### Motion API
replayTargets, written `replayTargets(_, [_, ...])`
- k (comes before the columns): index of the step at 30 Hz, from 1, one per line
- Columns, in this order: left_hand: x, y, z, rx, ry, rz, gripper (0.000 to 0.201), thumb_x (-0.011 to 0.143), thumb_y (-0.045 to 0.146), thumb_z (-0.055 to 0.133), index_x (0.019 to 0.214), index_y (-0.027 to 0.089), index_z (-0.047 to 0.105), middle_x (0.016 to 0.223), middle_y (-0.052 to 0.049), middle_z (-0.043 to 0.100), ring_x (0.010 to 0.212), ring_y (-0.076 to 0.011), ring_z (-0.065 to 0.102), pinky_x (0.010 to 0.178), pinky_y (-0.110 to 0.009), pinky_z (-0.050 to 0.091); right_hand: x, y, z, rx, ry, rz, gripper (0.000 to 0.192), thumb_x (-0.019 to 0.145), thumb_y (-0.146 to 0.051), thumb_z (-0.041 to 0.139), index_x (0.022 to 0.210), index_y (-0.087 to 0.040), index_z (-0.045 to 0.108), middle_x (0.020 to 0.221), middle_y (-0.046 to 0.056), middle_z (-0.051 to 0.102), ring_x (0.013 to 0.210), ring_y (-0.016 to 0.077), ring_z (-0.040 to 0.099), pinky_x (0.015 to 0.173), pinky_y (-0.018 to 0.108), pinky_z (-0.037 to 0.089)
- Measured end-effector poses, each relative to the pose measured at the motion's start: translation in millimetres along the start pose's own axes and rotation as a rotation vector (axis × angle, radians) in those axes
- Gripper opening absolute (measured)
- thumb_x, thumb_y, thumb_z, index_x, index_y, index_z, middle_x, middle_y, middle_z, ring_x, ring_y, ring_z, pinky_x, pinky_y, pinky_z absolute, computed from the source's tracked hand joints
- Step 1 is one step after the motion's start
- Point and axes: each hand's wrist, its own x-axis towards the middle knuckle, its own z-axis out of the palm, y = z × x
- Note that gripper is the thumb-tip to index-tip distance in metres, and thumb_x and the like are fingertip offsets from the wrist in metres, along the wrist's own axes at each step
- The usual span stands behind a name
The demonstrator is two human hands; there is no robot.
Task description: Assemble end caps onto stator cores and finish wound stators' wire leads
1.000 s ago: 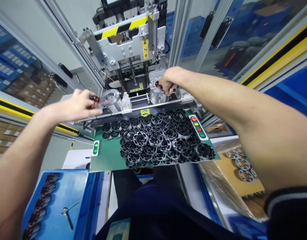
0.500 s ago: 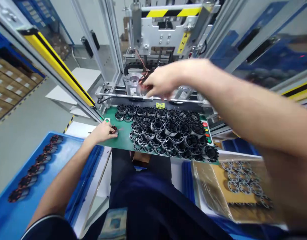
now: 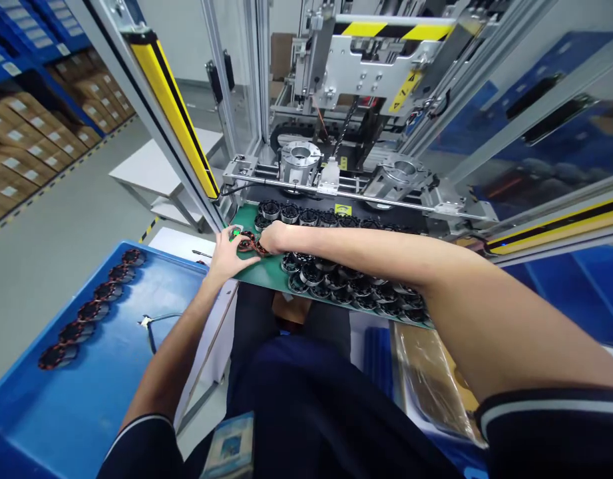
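On green mat (image 3: pixel 266 274), hands (image 3: pixel 231 256) hiding copper-wound parts (image 3: pixel 249 243)

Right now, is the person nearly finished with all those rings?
Not nearly. Done: a row of copper-wound rings lies on the blue tray. In hand: left hand and right hand meet over wound rings at the green mat's corner. Left: many black rings wait.
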Motion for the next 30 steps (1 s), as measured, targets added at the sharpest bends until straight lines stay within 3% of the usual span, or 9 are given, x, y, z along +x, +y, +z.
replayTargets(4, [-5.0, 13.3, 24.1, -0.058, 0.137, -0.067, 0.057, 0.088, 0.053, 0.101, 0.127, 0.020, 0.075, 0.159, -0.025, 0.055, 0.160, -0.0480, 0.054, 0.135, -0.064, 0.052, -34.3, 22.3, -8.3, 0.002, 0.092, 0.048, 0.039, 0.114, -0.042, 0.082, 0.145, -0.018, 0.077, 0.140, 0.012, 0.081, 0.124, 0.0276, 0.081, 0.110, 0.050, 0.069])
replayTargets(8, [-7.9, 16.2, 29.5, -0.134, 0.213, -0.073, 0.068, 0.085, 0.054, 0.102, 0.133, 0.019, 0.067, 0.162, -0.026, 0.052, 0.162, -0.0488, 0.053, 0.138, -0.065, 0.049, -127.2, 53.0, -5.0, 0.122, 0.322, 0.056, 0.044, 0.119, -0.037, 0.070, 0.161, -0.024, 0.074, 0.120, 0.009, 0.088, 0.104, 0.0231, 0.082, 0.096, 0.036, 0.059])
replayTargets(11, [-19.4, 13.9, 24.7, -0.193, 0.279, -0.054, 0.088, 0.077, 0.058, 0.106, 0.140, 0.019, 0.059, 0.167, -0.028, 0.047, 0.166, -0.0511, 0.048, 0.139, -0.070, 0.047, -217.8, 70.1, 35.2, 0.436, 0.734, 0.051, 0.047, 0.121, -0.048, 0.066, 0.160, -0.023, 0.076, 0.089, 0.000, 0.080, 0.070, 0.0138, 0.064, 0.078, 0.031, 0.051])
replayTargets(13, [-30.0, 17.6, 19.6, -0.218, 0.357, -0.051, 0.091, 0.079, 0.063, 0.103, 0.142, 0.018, 0.055, 0.166, -0.031, 0.046, 0.165, -0.0544, 0.045, 0.135, -0.079, 0.045, -266.7, 71.2, 78.5, 0.578, 0.985, 0.226, 0.045, 0.118, -0.054, 0.070, 0.151, -0.026, 0.081, 0.077, -0.004, 0.070, 0.063, 0.0134, 0.054, 0.070, 0.032, 0.048])
replayTargets(15, [-37.6, 31.5, 13.4, -0.242, 0.433, -0.038, 0.085, 0.087, 0.064, 0.097, 0.144, 0.019, 0.052, 0.163, -0.032, 0.047, 0.163, -0.0543, 0.045, 0.128, -0.081, 0.049, -294.3, 65.1, 123.5, 0.625, 1.095, 0.456, 0.040, 0.113, -0.055, 0.075, 0.139, -0.027, 0.085, 0.078, -0.003, 0.068, 0.065, 0.0158, 0.056, 0.068, 0.034, 0.049])
replayTargets(18, [-34.1, 77.7, 3.4, -0.293, 0.429, 0.051, 0.065, 0.096, 0.060, 0.091, 0.139, 0.025, 0.058, 0.156, -0.023, 0.059, 0.155, -0.0454, 0.058, 0.125, -0.070, 0.056, -297.5, 55.3, 171.6, 0.609, 1.095, 0.531, 0.035, 0.108, -0.052, 0.080, 0.129, -0.025, 0.084, 0.112, 0.010, 0.080, 0.095, 0.0257, 0.073, 0.084, 0.042, 0.062])
replayTargets(22, [-1.9, 161.3, -5.6, -0.349, 0.155, 0.396, 0.039, 0.104, 0.052, 0.087, 0.132, 0.029, 0.075, 0.147, -0.014, 0.073, 0.144, -0.0373, 0.068, 0.123, -0.058, 0.059, -271.7, 60.1, 192.5, 0.605, 1.026, 0.387, 0.032, 0.105, -0.044, 0.080, 0.131, -0.026, 0.079, 0.158, 0.017, 0.074, 0.146, 0.0377, 0.069, 0.124, 0.061, 0.058])
replayTargets(26, [33.5, 209.3, -2.4, -0.205, -0.045, 0.579, 0.032, 0.112, 0.045, 0.077, 0.137, 0.026, 0.080, 0.154, -0.017, 0.074, 0.148, -0.0387, 0.066, 0.133, -0.063, 0.050, -249.1, 76.2, 196.3, 0.609, 0.990, 0.302, 0.022, 0.102, -0.042, 0.080, 0.117, -0.025, 0.078, 0.146, 0.017, 0.078, 0.139, 0.0378, 0.072, 0.124, 0.062, 0.057])
replayTargets(30, [45.1, 214.0, 3.3, -0.190, -0.089, 0.574, 0.019, 0.110, 0.043, 0.080, 0.117, 0.025, 0.083, 0.137, -0.011, 0.082, 0.144, -0.0350, 0.072, 0.142, -0.064, 0.041, -244.5, 80.5, 197.9, 0.618, 1.066, 0.313, 0.027, 0.099, -0.048, 0.083, 0.096, -0.024, 0.070, 0.128, 0.016, 0.078, 0.125, 0.0385, 0.073, 0.115, 0.060, 0.058])
